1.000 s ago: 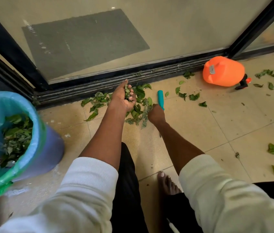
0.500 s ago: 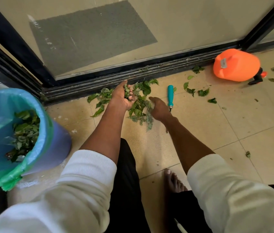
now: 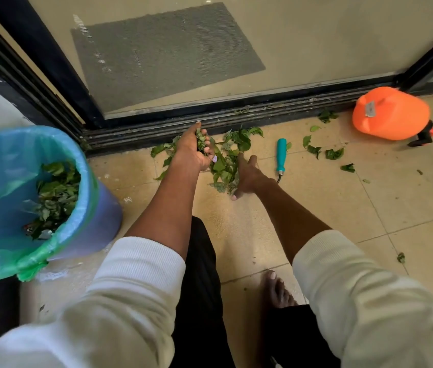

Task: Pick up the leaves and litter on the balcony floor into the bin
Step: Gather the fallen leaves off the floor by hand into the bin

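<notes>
Head view: my left hand cups a clump of leaves, while my right hand, fingers straight, presses the leaf pile beside the bin.

One bin, one teal-handled tool, one orange sprayer.

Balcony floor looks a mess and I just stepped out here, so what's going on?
A person is crouched by the sliding door, gathering leaves. The left hand cups a clump of leaves palm-up, while the right hand scoops at the leaf pile on the tiles. The lined bin to the left already holds leaves. More scattered leaves, a teal-handled tool and an orange container lie to the right.
</notes>
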A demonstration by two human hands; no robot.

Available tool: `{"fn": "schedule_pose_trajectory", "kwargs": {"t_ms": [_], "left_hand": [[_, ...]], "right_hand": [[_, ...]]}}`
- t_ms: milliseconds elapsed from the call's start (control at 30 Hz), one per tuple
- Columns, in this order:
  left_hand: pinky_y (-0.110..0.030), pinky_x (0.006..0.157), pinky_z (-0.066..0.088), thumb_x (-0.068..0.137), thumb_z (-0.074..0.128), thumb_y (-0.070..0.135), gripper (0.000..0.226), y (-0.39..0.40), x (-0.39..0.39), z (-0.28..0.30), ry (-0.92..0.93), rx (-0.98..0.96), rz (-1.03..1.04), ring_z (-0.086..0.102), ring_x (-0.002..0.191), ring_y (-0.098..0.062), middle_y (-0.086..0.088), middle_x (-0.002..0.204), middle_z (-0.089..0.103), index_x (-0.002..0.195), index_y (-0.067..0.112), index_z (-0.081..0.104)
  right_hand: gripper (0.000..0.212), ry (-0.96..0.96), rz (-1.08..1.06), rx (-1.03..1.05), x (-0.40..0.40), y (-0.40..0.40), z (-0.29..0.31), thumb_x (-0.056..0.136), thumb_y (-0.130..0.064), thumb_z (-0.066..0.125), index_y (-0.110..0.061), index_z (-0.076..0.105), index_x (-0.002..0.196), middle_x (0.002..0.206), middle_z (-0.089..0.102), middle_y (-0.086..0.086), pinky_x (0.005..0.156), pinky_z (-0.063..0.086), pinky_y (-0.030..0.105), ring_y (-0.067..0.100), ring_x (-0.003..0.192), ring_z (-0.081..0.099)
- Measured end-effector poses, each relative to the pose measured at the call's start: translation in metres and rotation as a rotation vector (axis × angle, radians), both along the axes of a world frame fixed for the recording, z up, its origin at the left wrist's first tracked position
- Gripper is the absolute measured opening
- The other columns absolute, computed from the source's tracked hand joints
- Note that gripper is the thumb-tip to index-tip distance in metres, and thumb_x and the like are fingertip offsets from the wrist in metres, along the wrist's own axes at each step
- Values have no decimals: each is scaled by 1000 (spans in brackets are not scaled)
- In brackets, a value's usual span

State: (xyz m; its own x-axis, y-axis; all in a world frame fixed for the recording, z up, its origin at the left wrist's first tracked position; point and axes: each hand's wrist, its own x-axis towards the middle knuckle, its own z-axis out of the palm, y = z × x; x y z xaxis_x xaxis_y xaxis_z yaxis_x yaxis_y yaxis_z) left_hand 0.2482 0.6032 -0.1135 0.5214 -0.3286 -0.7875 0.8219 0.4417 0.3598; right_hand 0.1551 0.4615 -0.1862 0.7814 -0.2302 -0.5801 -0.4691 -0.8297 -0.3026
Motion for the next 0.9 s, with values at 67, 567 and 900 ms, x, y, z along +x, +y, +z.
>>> {"fn": "schedule_pose_trajectory", "kwargs": {"t_ms": [67, 567, 900], "left_hand": [[-15, 33, 23, 97, 55, 35, 38, 7, 2, 2, -9, 13, 9, 36, 35, -8, 3, 53, 43, 64, 17, 50], [-17, 35, 24, 96, 56, 35, 36, 52, 9, -2, 7, 76, 100, 35, 45, -8, 4, 59, 44, 65, 17, 52], [-15, 38, 31, 95, 59, 38, 33, 42, 0, -4, 80, 84, 143, 36, 43, -8, 3, 56, 45, 71, 16, 52]], "right_hand": [[137, -43, -3, 4, 10, 2, 3, 63, -15, 92, -17, -8, 156, 159, -15, 23, 112, 35, 47, 46, 141, 30], [45, -258, 240, -38, 45, 49, -4, 87, -6, 69, -17, 62, 131, 129, 45, 13, 103, 47, 39, 34, 113, 56], [12, -269, -199, 52, 27, 34, 13, 86, -3, 67, 0, 68, 98, 97, 69, 16, 84, 58, 42, 29, 89, 67]]}}
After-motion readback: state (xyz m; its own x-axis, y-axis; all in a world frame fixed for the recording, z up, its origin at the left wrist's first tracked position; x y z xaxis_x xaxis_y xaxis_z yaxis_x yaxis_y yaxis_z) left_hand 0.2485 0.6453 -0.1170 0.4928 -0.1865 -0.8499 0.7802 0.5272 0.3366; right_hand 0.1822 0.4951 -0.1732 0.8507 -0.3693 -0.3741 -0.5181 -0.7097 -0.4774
